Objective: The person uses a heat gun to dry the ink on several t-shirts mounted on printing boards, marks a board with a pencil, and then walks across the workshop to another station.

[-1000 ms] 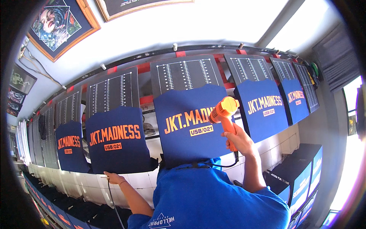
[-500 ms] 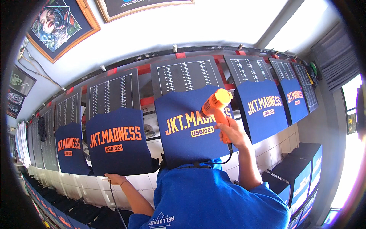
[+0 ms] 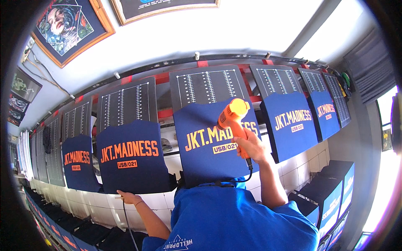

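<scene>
My right hand (image 3: 254,146) is closed around the handle of an orange heat gun (image 3: 233,115). The gun's nozzle points down and left, over the print on a navy shirt panel (image 3: 209,169) laid on a black board; gun and hand cover part of the yellow-orange lettering. Whether the nozzle touches the cloth cannot be told. Lower left, my left hand (image 3: 130,198) is at the bottom edge of the neighbouring navy shirt panel (image 3: 130,175) with orange print. Its fingers look closed on a thin dark cord (image 3: 127,217), which hangs down from them.
More boards with navy printed shirts stretch both ways, such as one on the right (image 3: 293,138). Behind them runs a dark rail (image 3: 167,62). Dark printed panels (image 3: 328,192) stand lower right, and others lower left. Framed pictures (image 3: 69,29) hang on the white wall.
The heat gun in my right hand has shifted a little left across the print. My left hand stays near the same panel's edge. The whole view has shifted slightly.
</scene>
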A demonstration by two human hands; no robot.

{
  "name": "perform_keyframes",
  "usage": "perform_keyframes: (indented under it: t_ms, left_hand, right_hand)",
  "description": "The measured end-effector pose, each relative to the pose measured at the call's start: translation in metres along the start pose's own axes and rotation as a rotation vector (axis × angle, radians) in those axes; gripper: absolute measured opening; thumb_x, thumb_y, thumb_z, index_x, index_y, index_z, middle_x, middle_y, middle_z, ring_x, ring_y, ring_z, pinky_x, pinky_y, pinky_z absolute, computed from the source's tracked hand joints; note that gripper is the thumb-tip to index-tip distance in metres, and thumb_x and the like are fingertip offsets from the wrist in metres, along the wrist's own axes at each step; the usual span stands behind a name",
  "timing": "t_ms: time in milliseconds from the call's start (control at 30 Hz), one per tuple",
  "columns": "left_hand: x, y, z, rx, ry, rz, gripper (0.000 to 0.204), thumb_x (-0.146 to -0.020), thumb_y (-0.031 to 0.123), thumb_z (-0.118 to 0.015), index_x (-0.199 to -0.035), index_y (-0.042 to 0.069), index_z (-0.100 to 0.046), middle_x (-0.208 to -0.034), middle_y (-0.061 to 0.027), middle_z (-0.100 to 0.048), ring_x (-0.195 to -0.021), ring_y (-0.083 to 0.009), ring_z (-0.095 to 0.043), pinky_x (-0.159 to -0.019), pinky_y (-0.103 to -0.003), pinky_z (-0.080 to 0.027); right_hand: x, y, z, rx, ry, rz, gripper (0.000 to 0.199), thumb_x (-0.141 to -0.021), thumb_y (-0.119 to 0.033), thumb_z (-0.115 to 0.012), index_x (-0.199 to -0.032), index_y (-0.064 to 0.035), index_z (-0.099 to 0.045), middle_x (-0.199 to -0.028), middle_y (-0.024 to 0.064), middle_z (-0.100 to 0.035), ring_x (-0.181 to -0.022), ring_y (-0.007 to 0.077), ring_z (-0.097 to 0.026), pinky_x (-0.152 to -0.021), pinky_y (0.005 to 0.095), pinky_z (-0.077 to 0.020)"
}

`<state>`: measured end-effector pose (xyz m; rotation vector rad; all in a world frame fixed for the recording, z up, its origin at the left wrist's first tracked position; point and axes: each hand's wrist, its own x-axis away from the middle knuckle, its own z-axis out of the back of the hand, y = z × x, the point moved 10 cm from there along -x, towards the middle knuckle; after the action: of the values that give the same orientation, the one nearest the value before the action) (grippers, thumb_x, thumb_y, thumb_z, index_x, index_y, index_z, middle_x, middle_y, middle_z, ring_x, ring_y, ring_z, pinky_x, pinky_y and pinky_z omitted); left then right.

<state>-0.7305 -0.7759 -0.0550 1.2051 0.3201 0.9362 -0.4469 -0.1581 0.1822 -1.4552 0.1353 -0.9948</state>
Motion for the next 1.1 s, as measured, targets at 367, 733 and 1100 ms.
perform_keyframes:
  t_ms: [367,733,1100]
  left_hand:
    - [0.000,0.002,-0.001,0.014,-0.017,-0.017,0.067,-0.097,0.051,-0.054,-0.115,-0.013,-0.061,-0.113,-0.0213,-0.065,-0.090,-0.0302,-0.067,-0.078,-0.040,-0.060]
    - [-0.001,0.000,0.002,-0.022,-0.010,-0.005,0.070,-0.096,0.054,-0.054,-0.114,-0.013,-0.060,-0.114,-0.0234,-0.064,-0.095,-0.0330,-0.066,-0.084,-0.040,-0.058]
    - [0.008,0.008,-0.002,0.054,-0.067,-0.004,0.068,-0.098,0.053,-0.052,-0.113,-0.013,-0.060,-0.116,-0.0236,-0.064,-0.095,-0.0319,-0.066,-0.084,-0.039,-0.058]
  right_hand:
    - [0.031,0.000,-0.005,0.082,-0.094,-0.059,0.030,-0.093,-0.022,-0.062,-0.112,-0.0005,-0.053,-0.070,0.0045,-0.059,-0.059,0.0121,-0.060,-0.053,0.0268,-0.0497]
    - [0.050,0.009,0.005,0.015,-0.008,-0.038,0.033,-0.093,-0.020,-0.063,-0.117,0.0003,-0.053,-0.073,0.0039,-0.058,-0.062,0.0116,-0.060,-0.055,0.0272,-0.0506]
    - [0.013,-0.005,-0.020,0.095,-0.101,-0.009,0.029,-0.094,-0.022,-0.062,-0.111,-0.0005,-0.053,-0.069,0.0037,-0.058,-0.057,0.0114,-0.059,-0.050,0.0262,-0.0474]
